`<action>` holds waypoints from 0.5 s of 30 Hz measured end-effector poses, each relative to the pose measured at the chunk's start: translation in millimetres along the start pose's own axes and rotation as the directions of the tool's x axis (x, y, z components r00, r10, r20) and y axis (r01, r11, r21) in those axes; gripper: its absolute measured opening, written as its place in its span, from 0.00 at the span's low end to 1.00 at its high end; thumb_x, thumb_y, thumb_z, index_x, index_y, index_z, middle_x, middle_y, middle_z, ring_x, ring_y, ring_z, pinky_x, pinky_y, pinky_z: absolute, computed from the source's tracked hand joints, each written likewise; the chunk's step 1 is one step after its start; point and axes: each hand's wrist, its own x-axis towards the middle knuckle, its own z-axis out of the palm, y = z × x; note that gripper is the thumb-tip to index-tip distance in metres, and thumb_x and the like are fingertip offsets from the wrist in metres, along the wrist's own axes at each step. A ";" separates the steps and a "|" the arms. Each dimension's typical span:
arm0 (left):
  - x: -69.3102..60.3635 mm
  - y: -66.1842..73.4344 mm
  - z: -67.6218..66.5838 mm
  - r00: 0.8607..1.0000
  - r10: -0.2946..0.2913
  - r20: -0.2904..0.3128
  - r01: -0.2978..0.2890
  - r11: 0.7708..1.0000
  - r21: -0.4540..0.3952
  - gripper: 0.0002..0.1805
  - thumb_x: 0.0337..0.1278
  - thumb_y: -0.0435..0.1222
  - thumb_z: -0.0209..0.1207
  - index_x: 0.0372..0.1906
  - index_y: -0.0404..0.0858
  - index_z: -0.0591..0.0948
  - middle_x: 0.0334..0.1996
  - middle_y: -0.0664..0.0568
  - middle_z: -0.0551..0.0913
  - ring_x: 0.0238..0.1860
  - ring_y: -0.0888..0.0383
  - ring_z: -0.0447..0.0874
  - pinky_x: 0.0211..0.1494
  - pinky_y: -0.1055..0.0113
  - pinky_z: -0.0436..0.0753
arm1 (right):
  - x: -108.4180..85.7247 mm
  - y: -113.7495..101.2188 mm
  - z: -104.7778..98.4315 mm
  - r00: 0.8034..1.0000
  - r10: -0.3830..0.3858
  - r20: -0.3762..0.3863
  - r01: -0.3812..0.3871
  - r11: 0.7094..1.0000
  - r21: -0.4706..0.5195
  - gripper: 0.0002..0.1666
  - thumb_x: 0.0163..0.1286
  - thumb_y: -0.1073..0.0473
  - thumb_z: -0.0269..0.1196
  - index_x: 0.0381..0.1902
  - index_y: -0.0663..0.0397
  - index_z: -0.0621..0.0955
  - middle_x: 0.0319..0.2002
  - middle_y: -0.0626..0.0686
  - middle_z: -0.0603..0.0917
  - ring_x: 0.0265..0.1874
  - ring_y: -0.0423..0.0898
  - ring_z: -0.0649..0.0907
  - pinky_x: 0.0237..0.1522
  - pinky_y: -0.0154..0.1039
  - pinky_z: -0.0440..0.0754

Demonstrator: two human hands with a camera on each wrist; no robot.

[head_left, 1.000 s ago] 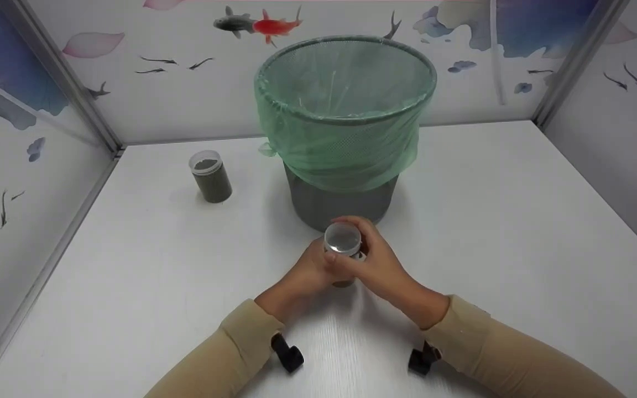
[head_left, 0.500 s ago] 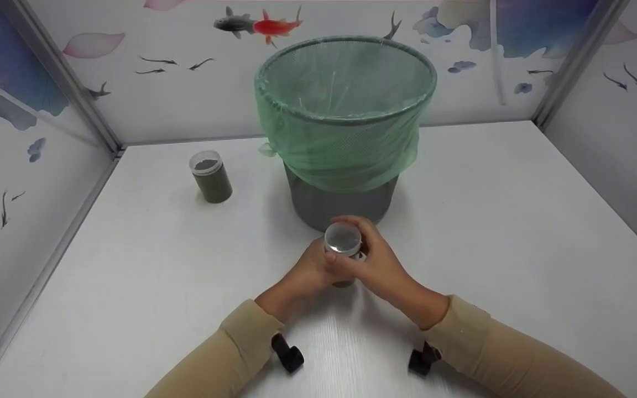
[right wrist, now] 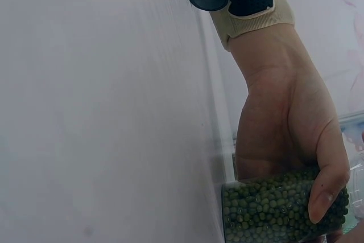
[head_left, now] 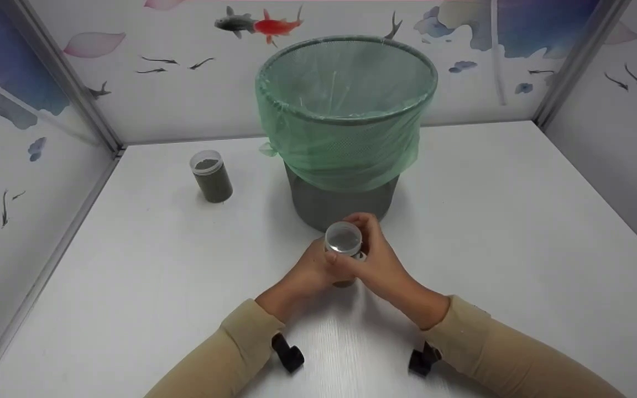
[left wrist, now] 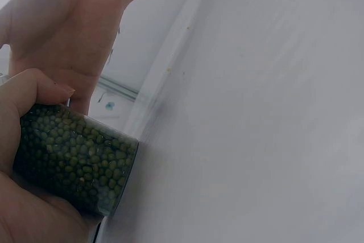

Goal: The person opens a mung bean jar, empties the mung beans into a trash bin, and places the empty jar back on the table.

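A clear jar [head_left: 343, 239] stands upright in front of the bin, between the two hands. The wrist views show it full of green beans [left wrist: 79, 160]. My left hand [head_left: 310, 271] grips the jar's body, its thumb and fingers wrapped round it, as the right wrist view also shows with the left hand [right wrist: 290, 118]. My right hand [head_left: 382, 268] curls round the top of the jar at the lid, thumb on the near side, fingers on the far side. The right fingertips behind the jar are partly hidden.
A grey mesh bin with a green bag [head_left: 346, 160] over its rim stands just behind the hands. A second jar with dark green contents [head_left: 214, 182] stands at the back left. Printed panels [head_left: 175, 99] border the white table [head_left: 130, 265].
The fingers of my right hand have shifted slightly on the far side of the jar's top, lifting a little off the rim. The left hand and the jar have stayed in place.
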 end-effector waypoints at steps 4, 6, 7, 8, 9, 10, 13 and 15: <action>2.1 2.0 1.5 0.999 -0.037 -0.017 0.038 0.998 0.041 0.22 0.53 0.37 0.71 0.55 0.41 0.84 0.44 0.57 0.84 0.42 0.58 0.78 0.45 0.64 0.78 | 0.3 -0.1 -0.1 1.000 0.001 0.007 -0.001 1.000 0.006 0.39 0.68 0.56 0.75 0.69 0.53 0.67 0.64 0.55 0.78 0.65 0.53 0.78 0.68 0.53 0.71; 1.8 1.9 1.4 0.999 -0.034 -0.015 0.035 0.999 0.031 0.22 0.53 0.37 0.71 0.55 0.41 0.83 0.45 0.57 0.84 0.42 0.59 0.78 0.45 0.64 0.78 | 0.5 0.2 -0.1 1.000 -0.004 0.007 0.004 1.000 0.005 0.39 0.67 0.56 0.75 0.69 0.53 0.67 0.63 0.55 0.78 0.64 0.52 0.78 0.68 0.53 0.71; 1.8 1.6 1.3 0.999 -0.030 -0.014 0.030 0.999 0.024 0.23 0.53 0.37 0.71 0.56 0.40 0.83 0.45 0.57 0.84 0.42 0.58 0.78 0.45 0.64 0.78 | 0.6 0.4 -0.1 1.000 -0.006 0.006 0.006 1.000 0.005 0.39 0.67 0.56 0.75 0.68 0.53 0.67 0.63 0.55 0.78 0.64 0.52 0.78 0.68 0.53 0.71; 1.7 1.2 1.1 1.000 -0.027 -0.012 0.027 1.000 0.014 0.23 0.53 0.37 0.72 0.56 0.40 0.83 0.45 0.57 0.84 0.43 0.59 0.78 0.45 0.64 0.78 | 0.6 0.3 -0.1 1.000 -0.008 0.005 0.008 1.000 0.005 0.39 0.67 0.56 0.75 0.68 0.53 0.67 0.63 0.55 0.78 0.64 0.52 0.78 0.68 0.53 0.71; 1.6 1.0 1.1 1.000 -0.025 -0.010 0.025 1.000 0.007 0.24 0.53 0.36 0.72 0.57 0.40 0.83 0.45 0.57 0.84 0.43 0.58 0.78 0.44 0.64 0.78 | 0.6 0.2 0.0 1.000 -0.009 0.005 0.009 1.000 0.005 0.39 0.67 0.56 0.75 0.68 0.54 0.67 0.63 0.55 0.78 0.64 0.52 0.78 0.68 0.53 0.71; 1.5 0.6 1.1 1.000 -0.021 -0.008 0.021 1.000 -0.002 0.24 0.53 0.36 0.71 0.58 0.40 0.83 0.46 0.56 0.84 0.43 0.58 0.78 0.45 0.64 0.78 | 0.5 0.1 0.0 1.000 -0.010 0.005 0.010 1.000 0.006 0.39 0.67 0.56 0.75 0.68 0.54 0.67 0.63 0.55 0.78 0.64 0.52 0.78 0.67 0.53 0.71; 1.6 -0.4 1.0 1.000 -0.023 -0.010 0.023 1.000 -0.007 0.25 0.53 0.37 0.72 0.58 0.39 0.82 0.46 0.56 0.84 0.43 0.58 0.79 0.44 0.65 0.78 | 0.3 -0.5 -0.1 1.000 -0.011 0.007 0.011 1.000 0.004 0.39 0.67 0.56 0.75 0.69 0.53 0.68 0.63 0.55 0.79 0.64 0.52 0.78 0.67 0.53 0.72; 1.7 -0.7 1.0 1.000 -0.025 -0.014 0.025 1.000 0.003 0.25 0.53 0.37 0.72 0.58 0.39 0.83 0.46 0.56 0.85 0.43 0.58 0.79 0.44 0.65 0.78 | 0.2 -0.6 -0.2 1.000 -0.015 0.011 0.015 1.000 0.002 0.39 0.68 0.56 0.75 0.70 0.54 0.68 0.64 0.55 0.79 0.65 0.52 0.78 0.67 0.53 0.72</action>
